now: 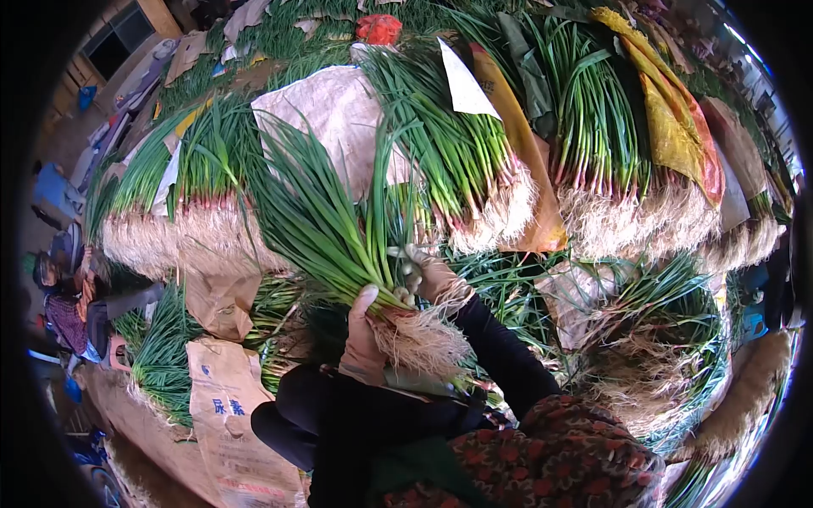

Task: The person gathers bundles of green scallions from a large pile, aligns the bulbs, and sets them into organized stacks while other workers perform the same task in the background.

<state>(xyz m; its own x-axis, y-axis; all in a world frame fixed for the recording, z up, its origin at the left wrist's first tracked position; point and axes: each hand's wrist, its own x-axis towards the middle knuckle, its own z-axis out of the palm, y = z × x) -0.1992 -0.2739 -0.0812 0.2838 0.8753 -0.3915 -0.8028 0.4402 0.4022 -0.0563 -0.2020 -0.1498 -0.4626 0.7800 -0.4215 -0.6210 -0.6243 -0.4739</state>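
My left hand (362, 339), in a pale glove, is wrapped round a bunch of green plants (339, 229) near its base. The long leaves fan out to the upper left, and pale stringy roots (419, 339) hang at the lower right. Beside the bunch, my right hand (434, 275), also gloved, has its fingers closed at several small whitish bulbs (410, 278) with thin stems. The leaves and the glove partly hide how these bulbs are gripped.
Rooted bundles (601, 127) lie in a row beyond my hands. Brown sacking (229, 415) lies at the lower left, loose plants (660, 339) at the right. Another person (72, 313) is at the far left. A red bag (378, 30) lies at the back.
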